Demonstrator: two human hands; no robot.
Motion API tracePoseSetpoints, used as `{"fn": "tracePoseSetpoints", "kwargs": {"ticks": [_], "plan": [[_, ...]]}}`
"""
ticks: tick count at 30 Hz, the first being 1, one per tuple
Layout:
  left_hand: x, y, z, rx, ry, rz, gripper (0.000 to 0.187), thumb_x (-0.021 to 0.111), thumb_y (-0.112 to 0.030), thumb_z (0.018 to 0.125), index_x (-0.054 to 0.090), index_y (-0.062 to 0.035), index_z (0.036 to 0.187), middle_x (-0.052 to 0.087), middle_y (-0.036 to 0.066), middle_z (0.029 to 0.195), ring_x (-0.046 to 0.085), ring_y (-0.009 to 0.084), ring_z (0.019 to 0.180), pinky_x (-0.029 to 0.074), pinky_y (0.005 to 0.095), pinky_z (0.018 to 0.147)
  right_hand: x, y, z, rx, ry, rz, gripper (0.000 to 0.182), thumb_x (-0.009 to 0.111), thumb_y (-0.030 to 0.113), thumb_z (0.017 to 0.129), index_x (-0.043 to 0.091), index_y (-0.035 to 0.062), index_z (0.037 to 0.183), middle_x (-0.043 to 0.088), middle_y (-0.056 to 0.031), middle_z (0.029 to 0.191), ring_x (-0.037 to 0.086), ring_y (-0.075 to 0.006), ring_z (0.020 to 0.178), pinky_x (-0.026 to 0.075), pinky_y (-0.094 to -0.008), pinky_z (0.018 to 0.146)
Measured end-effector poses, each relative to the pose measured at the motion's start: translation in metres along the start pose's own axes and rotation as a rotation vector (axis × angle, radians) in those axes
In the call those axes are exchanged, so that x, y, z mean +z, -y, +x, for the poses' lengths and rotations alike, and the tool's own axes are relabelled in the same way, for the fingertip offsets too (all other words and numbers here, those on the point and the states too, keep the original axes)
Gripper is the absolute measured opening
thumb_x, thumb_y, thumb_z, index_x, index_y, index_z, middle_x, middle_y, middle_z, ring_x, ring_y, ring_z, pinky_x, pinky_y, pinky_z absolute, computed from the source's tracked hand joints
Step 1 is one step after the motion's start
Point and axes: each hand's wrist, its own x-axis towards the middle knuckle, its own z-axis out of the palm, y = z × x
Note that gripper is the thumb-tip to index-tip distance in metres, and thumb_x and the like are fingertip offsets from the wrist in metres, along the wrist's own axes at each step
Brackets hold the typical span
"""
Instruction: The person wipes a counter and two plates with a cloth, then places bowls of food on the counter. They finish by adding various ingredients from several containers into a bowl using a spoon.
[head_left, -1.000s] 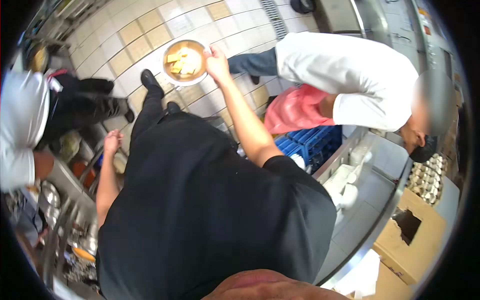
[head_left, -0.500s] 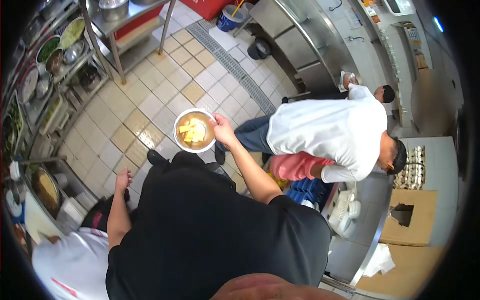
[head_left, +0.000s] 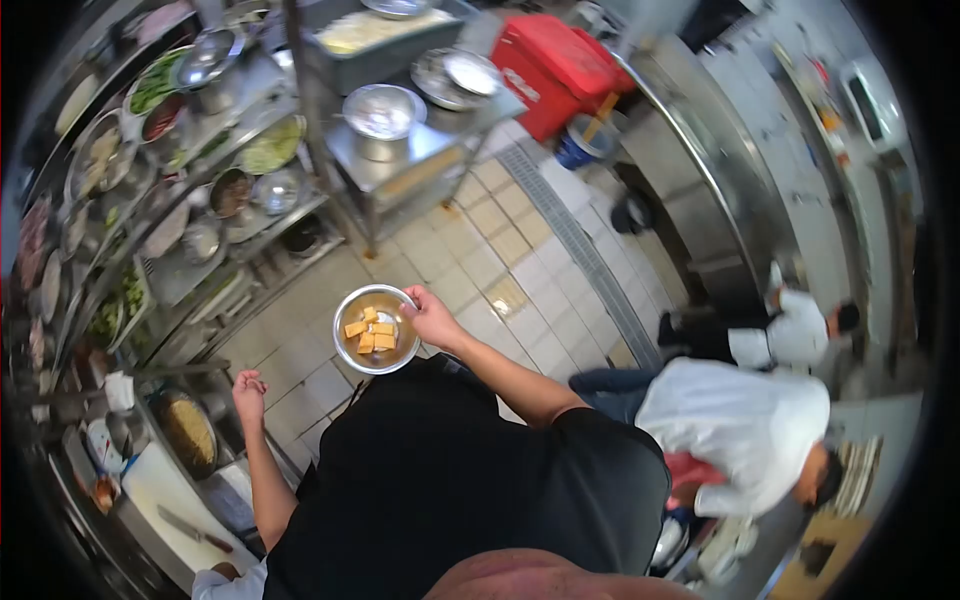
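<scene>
Head view: a metal bowl (head_left: 380,299) is held over the tiled floor (head_left: 465,270), just in front of the wearer's black clothing (head_left: 450,460).
Right hand (head_left: 430,320): at the right side of the bowl, fingers clamped on its rim, probably because an edge grip leaves the mouth uncovered; the undersides of the fingers are hidden.
Yellow-orange pieces (head_left: 367,342): inside the bowl, lying loose in its near left part; the mouth faces up, seemingly held near level so nothing slides out.
Left hand (head_left: 249,397): left of the bowl and well apart from it, fingers loosely curled around nothing visible, likely because one hand is enough for this load.
Steel bench (head_left: 440,128): beyond the bowl, with metal vessels (head_left: 384,112) set upright, presumably so their contents stay put.
Knife (head_left: 185,525): left of the bowl and nearer the wearer, flat on a white board (head_left: 155,478), which probably gives it a steady resting place.
Co-worker in white (head_left: 735,425): right of the bowl, well apart.
</scene>
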Motion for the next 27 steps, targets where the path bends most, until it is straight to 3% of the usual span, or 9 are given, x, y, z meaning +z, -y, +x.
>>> {"fn": "tracePoseSetpoints", "kwargs": {"ticks": [5, 7, 10, 13, 15, 21, 23, 25, 27], "plan": [[-0.086, -0.083, 0.017, 0.209, -0.273, -0.003, 0.016, 0.036, 0.002, 0.092, 0.052, -0.0041, 0.089, 0.046, 0.0, 0.063, 0.046, 0.0089, 0.059, 0.044, 0.024, 0.062, 0.086, 0.081, 0.107, -0.004, 0.312, -0.117, 0.019, 0.053, 0.012, 0.091, 0.052, 0.0015, 0.107, 0.059, -0.005, 0.09, 0.053, -0.0108, 0.084, 0.045, -0.0284, 0.075], [-0.11, -0.172, -0.001, 0.325, -0.448, 0.113, 0.013, 0.041, -0.004, 0.095, 0.052, -0.0038, 0.088, 0.047, -0.001, 0.066, 0.047, 0.0088, 0.062, 0.042, 0.0221, 0.065, 0.127, 0.112, 0.134, -0.015, 0.43, -0.074, 0.019, 0.052, 0.011, 0.091, 0.051, 0.0017, 0.107, 0.059, -0.0042, 0.089, 0.053, -0.0101, 0.084, 0.045, -0.0274, 0.074], [-0.194, -0.224, -0.01, 0.621, -0.726, 0.063, 0.011, 0.043, -0.003, 0.094, 0.052, -0.0018, 0.088, 0.051, 0.001, 0.073, 0.05, 0.0108, 0.067, 0.044, 0.0243, 0.07, 0.185, 0.173, 0.154, 0.01, 0.612, -0.1, 0.018, 0.051, 0.011, 0.093, 0.05, 0.0018, 0.108, 0.057, -0.0033, 0.087, 0.052, -0.0091, 0.083, 0.044, -0.0254, 0.075], [-0.267, -0.307, -0.042, 0.851, -1.014, 0.22, 0.008, 0.045, 0.001, 0.091, 0.053, 0.0001, 0.089, 0.054, 0.004, 0.076, 0.053, 0.0124, 0.071, 0.046, 0.0261, 0.073, 0.243, 0.207, 0.17, 0.058, 0.763, -0.179, 0.017, 0.05, 0.014, 0.094, 0.048, 0.0069, 0.11, 0.056, -0.0017, 0.082, 0.049, -0.007, 0.057, 0.038, -0.0252, 0.044], [-0.313, -0.36, -0.072, 1.032, -1.208, 0.21, 0.009, 0.048, 0.002, 0.089, 0.055, 0.0009, 0.094, 0.057, 0.005, 0.081, 0.055, 0.0128, 0.074, 0.046, 0.0256, 0.074, 0.285, 0.223, 0.168, 0.104, 0.83, -0.137, 0.02, 0.052, 0.016, 0.093, 0.048, 0.0093, 0.112, 0.056, -0.0009, 0.077, 0.043, -0.0064, 0.046, 0.03, -0.0253, 0.034], [-0.455, -0.482, -0.191, 1.339, -1.808, 0.539, 0.014, 0.056, -0.004, 0.088, 0.064, 0.0006, 0.099, 0.064, 0.007, 0.093, 0.059, 0.013, 0.085, 0.046, 0.0252, 0.079, 0.406, 0.236, 0.15, 0.194, 0.982, -0.042, 0.028, 0.052, 0.013, 0.093, 0.044, 0.0067, 0.119, 0.055, -0.0026, 0.073, 0.048, -0.0092, 0.046, 0.033, -0.0233, 0.033], [-0.495, -0.513, -0.237, 1.047, -1.97, 0.775, 0.018, 0.058, -0.012, 0.088, 0.065, -0.002, 0.102, 0.066, 0.006, 0.097, 0.06, 0.0128, 0.087, 0.046, 0.0254, 0.08, 0.444, 0.251, 0.137, 0.199, 1.017, -0.019, 0.022, 0.051, 0.012, 0.093, 0.045, 0.0076, 0.114, 0.056, -0.0021, 0.07, 0.047, -0.0088, 0.043, 0.034, -0.0229, 0.032], [-0.556, -0.526, -0.288, 0.562, -1.92, 1.072, 0.024, 0.059, -0.021, 0.087, 0.065, -0.0045, 0.103, 0.067, 0.007, 0.099, 0.061, 0.0128, 0.089, 0.045, 0.0256, 0.081, 0.479, 0.262, 0.128, 0.239, 1.073, -0.015, 0.02, 0.05, 0.012, 0.094, 0.045, 0.008, 0.112, 0.056, -0.0022, 0.069, 0.047, -0.0084, 0.042, 0.034, -0.0221, 0.032], [-0.572, -0.54, -0.304, 0.05, -1.898, 1.227, 0.031, 0.058, -0.026, 0.086, 0.063, -0.0046, 0.108, 0.068, 0.011, 0.097, 0.063, 0.0212, 0.09, 0.046, 0.0293, 0.082, 0.518, 0.273, 0.122, 0.244, 1.151, -0.03, 0.018, 0.05, 0.012, 0.094, 0.045, 0.0082, 0.111, 0.057, -0.0023, 0.069, 0.047, -0.0079, 0.041, 0.033, -0.0215, 0.032]]}}
